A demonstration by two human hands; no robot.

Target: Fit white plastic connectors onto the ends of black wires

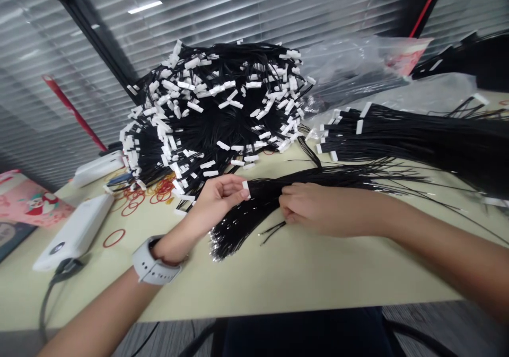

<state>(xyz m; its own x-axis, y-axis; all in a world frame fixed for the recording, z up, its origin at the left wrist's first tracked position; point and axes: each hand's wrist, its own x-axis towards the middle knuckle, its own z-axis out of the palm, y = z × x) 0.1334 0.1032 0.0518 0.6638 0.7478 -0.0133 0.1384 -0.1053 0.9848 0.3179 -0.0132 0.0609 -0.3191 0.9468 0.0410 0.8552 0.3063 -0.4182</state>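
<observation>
My left hand, with a grey watch band on its wrist, pinches a small white connector between thumb and fingers. Beneath it on the table lies a bundle of thin black wires, its shiny bare ends fanned out toward the lower left. My right hand has its fingers curled in on black wires at the middle of that bundle. A few separate wire ends stick out below its fingertips. Which strands run to the pinched connector is hidden.
Behind my hands rises a big heap of black cables with white connectors. Another cable bundle lies at the right, before clear plastic bags. Rubber bands, a white corded device and a pink cup are at left.
</observation>
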